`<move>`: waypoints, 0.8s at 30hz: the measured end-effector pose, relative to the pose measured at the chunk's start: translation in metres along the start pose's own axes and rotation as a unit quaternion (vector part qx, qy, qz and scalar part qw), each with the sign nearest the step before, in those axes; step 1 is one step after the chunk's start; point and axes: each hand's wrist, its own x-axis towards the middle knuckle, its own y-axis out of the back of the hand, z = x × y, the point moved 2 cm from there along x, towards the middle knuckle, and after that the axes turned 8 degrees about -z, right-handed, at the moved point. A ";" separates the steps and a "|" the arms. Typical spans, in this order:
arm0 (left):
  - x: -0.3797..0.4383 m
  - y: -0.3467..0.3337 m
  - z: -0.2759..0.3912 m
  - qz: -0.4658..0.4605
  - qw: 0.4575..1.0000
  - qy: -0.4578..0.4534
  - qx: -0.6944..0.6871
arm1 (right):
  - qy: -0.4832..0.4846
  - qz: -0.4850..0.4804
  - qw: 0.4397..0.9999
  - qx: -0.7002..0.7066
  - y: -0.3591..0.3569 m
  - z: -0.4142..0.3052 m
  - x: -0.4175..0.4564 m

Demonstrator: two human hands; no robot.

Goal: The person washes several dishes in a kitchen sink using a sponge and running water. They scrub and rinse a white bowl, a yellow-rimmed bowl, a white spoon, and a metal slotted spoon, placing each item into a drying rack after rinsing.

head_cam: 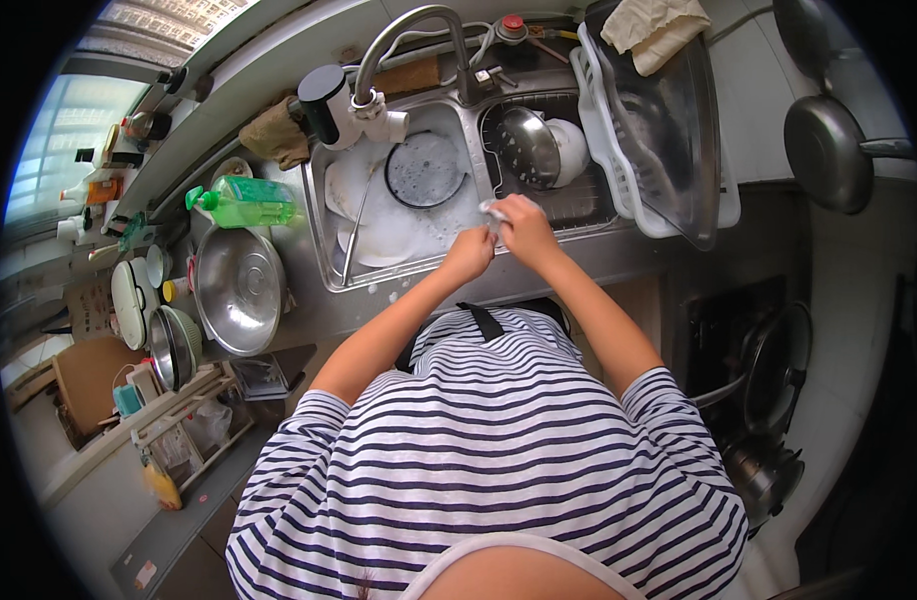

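Observation:
My left hand (470, 253) is closed at the front right of the soapy left sink basin, touching or close to my right hand; what it grips is hidden. My right hand (527, 229) holds a whitish, foamy cloth or sponge (496, 212) over the divider between the basins. In the suds of the left basin (320, 247) lie a round dark-rimmed lid or pan (426, 171), pale plates (380, 244) and a long metal utensil (359, 217) leaning on the front edge. The right basin holds a wire rack (578, 214) with a wet metal bowl (528, 148) and a white bowl (571, 152).
A tap with a white filter (338, 105) arches over the left basin. Left of it are a green soap bottle (252, 201) and a large steel bowl (241, 289). A white dish rack (616, 172) with a large dark tray (665, 127) stands right. Pans (830, 150) hang beyond.

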 end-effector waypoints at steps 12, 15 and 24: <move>0.096 -0.040 -0.013 0.042 0.983 0.156 -0.088 | -0.386 0.246 0.885 0.081 0.011 0.086 -0.104; 0.147 -0.068 -0.072 0.197 0.964 0.078 -0.158 | -0.391 0.225 0.884 0.124 0.008 0.071 -0.105; 0.072 0.000 -0.066 0.237 0.958 0.145 -0.076 | -0.400 0.218 0.873 0.174 -0.027 0.101 -0.108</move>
